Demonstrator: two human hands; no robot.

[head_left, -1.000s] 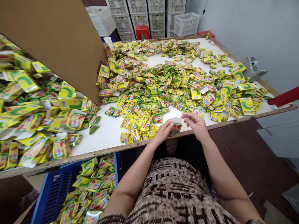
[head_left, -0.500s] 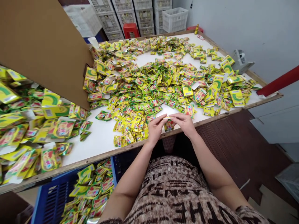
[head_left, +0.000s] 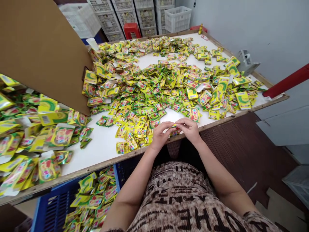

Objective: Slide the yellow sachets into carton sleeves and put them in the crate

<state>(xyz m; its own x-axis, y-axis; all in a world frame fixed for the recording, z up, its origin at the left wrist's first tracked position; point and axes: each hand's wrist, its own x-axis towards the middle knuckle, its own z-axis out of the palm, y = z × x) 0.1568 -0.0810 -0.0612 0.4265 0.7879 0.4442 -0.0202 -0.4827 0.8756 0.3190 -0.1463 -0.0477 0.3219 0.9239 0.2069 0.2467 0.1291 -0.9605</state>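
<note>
At the table's near edge, my left hand [head_left: 161,134] and my right hand [head_left: 190,129] meet with their fingertips closed on a small yellow-and-green box [head_left: 174,126]. Most of that box is hidden behind the fingers; a bit of red and green print shows below them. Beside my left hand lie yellow candy sachets [head_left: 137,130], and beyond both hands spreads a large heap of green and yellow sachets [head_left: 154,93]. One printed box [head_left: 194,114] lies flat just past my right hand.
A brown cardboard sheet [head_left: 43,48] stands at the left, with more boxes [head_left: 61,135] beside it. Below the table edge, a blue crate [head_left: 51,206] holds filled packs. White crates [head_left: 178,19] and a red stool [head_left: 132,30] are behind; a red pole [head_left: 287,82] slants in from the right.
The thin pale edge between my fingertips no longer shows; a yellow-green part of the box shows there instead. My fingers have closed in slightly, and the view has shifted a little.
</note>
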